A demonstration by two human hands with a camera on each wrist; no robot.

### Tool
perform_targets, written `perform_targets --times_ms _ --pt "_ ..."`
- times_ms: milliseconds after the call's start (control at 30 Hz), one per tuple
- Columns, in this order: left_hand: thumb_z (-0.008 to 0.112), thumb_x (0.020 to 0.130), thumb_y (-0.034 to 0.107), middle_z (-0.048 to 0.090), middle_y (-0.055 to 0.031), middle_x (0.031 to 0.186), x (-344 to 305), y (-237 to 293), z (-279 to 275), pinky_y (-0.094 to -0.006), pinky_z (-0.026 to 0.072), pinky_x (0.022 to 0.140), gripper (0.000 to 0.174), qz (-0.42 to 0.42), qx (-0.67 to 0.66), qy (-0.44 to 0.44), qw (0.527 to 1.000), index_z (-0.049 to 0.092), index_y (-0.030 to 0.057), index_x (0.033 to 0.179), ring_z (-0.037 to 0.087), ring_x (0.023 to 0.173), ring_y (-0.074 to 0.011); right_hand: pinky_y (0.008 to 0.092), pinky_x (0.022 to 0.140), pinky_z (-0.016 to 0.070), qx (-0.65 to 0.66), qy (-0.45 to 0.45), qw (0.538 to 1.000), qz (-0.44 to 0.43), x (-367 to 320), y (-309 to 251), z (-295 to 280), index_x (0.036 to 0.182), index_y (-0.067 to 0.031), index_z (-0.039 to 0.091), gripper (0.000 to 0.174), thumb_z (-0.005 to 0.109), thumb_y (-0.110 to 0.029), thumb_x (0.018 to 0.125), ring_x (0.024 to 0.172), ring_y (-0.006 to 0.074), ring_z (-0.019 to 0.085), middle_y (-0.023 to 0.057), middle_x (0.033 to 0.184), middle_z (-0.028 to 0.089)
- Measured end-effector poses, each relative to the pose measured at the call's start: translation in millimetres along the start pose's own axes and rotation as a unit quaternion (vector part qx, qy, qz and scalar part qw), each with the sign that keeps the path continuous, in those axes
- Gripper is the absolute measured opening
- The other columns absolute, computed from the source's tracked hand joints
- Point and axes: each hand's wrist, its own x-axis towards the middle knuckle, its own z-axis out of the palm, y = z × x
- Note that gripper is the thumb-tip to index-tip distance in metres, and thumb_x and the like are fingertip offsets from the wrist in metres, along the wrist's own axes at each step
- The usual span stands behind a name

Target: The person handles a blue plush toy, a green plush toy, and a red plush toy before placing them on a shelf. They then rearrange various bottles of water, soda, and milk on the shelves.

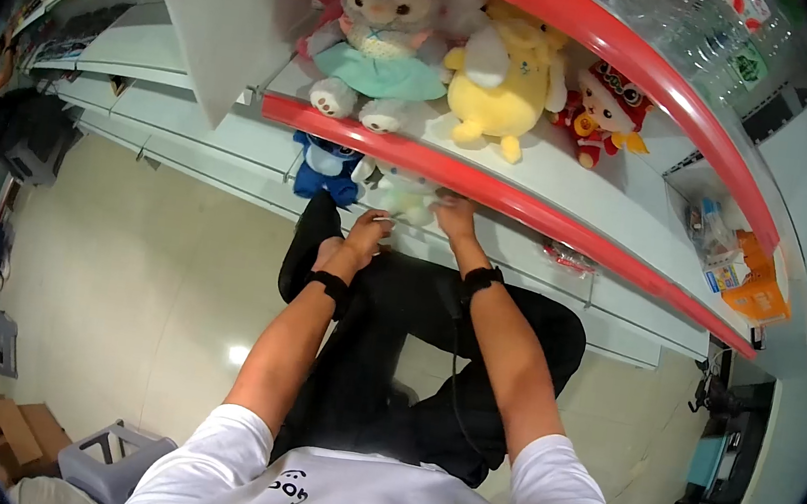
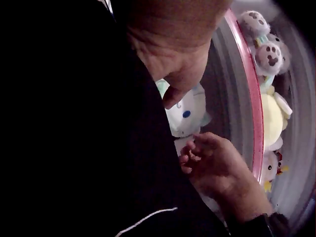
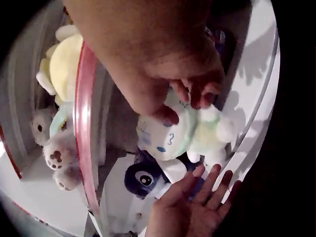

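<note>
A white plush doll point(image 3: 168, 136) with blue eyes and a pale green body sits on the low shelf, between my two hands. My right hand point(image 1: 456, 220) is at its head. In the right wrist view the thumb lies over the head's edge, with the fingers loosely bent and apart from the thumb. On the doll's other side is my left hand point(image 3: 190, 207), palm up with fingers extended and spread, near the doll's feet. A dark blue plush point(image 1: 328, 170) with large eyes sits beside the white doll. My dark trouser leg hides part of the left wrist view.
Above, a red-edged shelf point(image 1: 520, 204) holds a grey plush point(image 1: 383, 48) in a mint skirt, a yellow plush point(image 1: 504, 88) and a red-costumed doll point(image 1: 602, 115). A red packet point(image 1: 569, 259) lies on the lower shelf. A grey stool point(image 1: 111, 463) stands behind left.
</note>
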Motion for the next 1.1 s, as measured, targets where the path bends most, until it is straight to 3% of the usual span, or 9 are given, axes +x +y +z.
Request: perform_targets --times_ms 33,100,267,433,500,667,767,900,1100 --pt "0.06 0.083 0.011 0.056 -0.0062 0.106 1.1 -2.3 4.3 -0.0387 0.0472 0.074 0.029 -0.001 0.002 -0.007 1.0 0.051 0.0095 0.111 0.054 0.094 -0.0209 0.0315 0.054 0.0476 0.019 -0.148 0.978 0.149 -4.5 -0.2 -7.3 0.089 0.0005 0.062 0.026 0.068 -0.02 0.075 0.063 0.0212 0.061 0.0114 0.076 0.063" --pt "0.061 0.081 0.013 0.055 -0.0064 0.103 -1.3 -4.8 13.2 -0.0366 0.0445 0.072 0.032 0.003 0.044 -0.004 0.999 0.051 0.0093 0.112 0.052 0.092 -0.0204 0.0268 0.04 0.0389 0.023 -0.323 0.94 0.108 -21.5 -11.3 -35.2 0.078 0.0004 0.06 0.023 0.07 -0.02 0.074 0.05 0.013 0.054 0.0059 0.063 0.057" --pt "0.056 0.083 0.012 0.06 -0.0063 0.101 8.7 -8.7 14.4 -0.0374 0.0436 0.069 0.027 -0.036 0.114 -0.018 0.993 0.052 0.0095 0.109 0.055 0.082 -0.0201 0.0253 0.047 0.043 -0.007 -0.402 0.914 0.051 -68.4 -97.4 -127.4 0.075 0.0003 0.062 0.025 0.067 -0.024 0.082 0.052 0.0113 0.053 0.0052 0.064 0.058" --pt "0.058 0.082 0.013 0.059 -0.0056 0.095 17.1 -9.8 0.5 -0.0369 0.0435 0.069 0.019 -0.036 0.127 -0.068 0.989 0.055 0.0104 0.1 0.055 0.085 -0.0201 0.0248 0.067 0.0463 -0.013 -0.08 0.986 -0.143 -35.3 -139.0 -229.9 0.088 -0.0049 0.064 0.013 0.067 -0.015 0.08 0.073 0.0111 0.055 0.0016 0.079 0.062" --pt "0.06 0.079 0.012 0.058 -0.0056 0.092 13.3 -8.7 -2.4 -0.0364 0.0439 0.067 0.02 -0.024 0.109 -0.061 0.992 0.055 0.0095 0.098 0.054 0.082 -0.0201 0.029 0.08 0.0458 0.069 0.039 0.991 -0.104 -16.5 -163.8 -256.5 0.103 -0.0018 0.058 0.032 0.07 -0.016 0.076 0.088 0.0132 0.057 0.0055 0.092 0.063" --pt "0.061 0.077 0.012 0.058 -0.0054 0.091 24.0 -16.5 -15.1 -0.0363 0.0436 0.064 0.022 -0.014 0.086 -0.049 0.995 0.056 0.0094 0.098 0.054 0.083 -0.0202 0.0329 0.096 0.039 -0.18 0.289 0.926 -0.161 57.4 -159.8 -280.3 0.117 0.0036 0.048 0.069 0.08 -0.028 0.065 0.108 0.0258 0.052 0.0173 0.114 0.055" --pt "0.06 0.08 0.015 0.061 -0.0047 0.092 23.4 -15.1 -15.9 -0.0351 0.0423 0.065 0.021 0.01 0.101 -0.06 0.993 0.056 0.0097 0.1 0.054 0.084 -0.0197 0.0335 0.096 0.0409 -0.136 0.252 0.919 -0.272 106.9 -129.4 -284.0 0.119 0.0021 0.046 0.08 0.085 -0.028 0.056 0.109 0.0278 0.053 0.0163 0.117 0.054" --pt "0.061 0.08 0.017 0.062 -0.0056 0.093 12.0 -6.1 -12.3 -0.0334 0.0432 0.065 0.023 0.017 0.112 -0.048 0.992 0.056 0.0093 0.102 0.056 0.085 -0.0192 0.0361 0.094 0.0444 -0.067 0.125 0.964 -0.224 126.2 -122.9 -279.0 0.119 -0.0004 0.046 0.081 0.087 -0.021 0.052 0.11 0.0276 0.053 0.0141 0.118 0.055" --pt "0.06 0.081 0.015 0.062 -0.0064 0.097 15.4 -9.8 -14.9 -0.0362 0.0455 0.071 0.025 0.037 0.148 -0.04 0.987 0.055 0.0094 0.105 0.058 0.09 -0.0198 0.0359 0.094 0.0449 -0.126 0.248 0.94 -0.196 141.8 -84.0 -281.9 0.12 0.0013 0.043 0.074 0.082 -0.014 0.059 0.108 0.0288 0.055 0.0165 0.116 0.055"
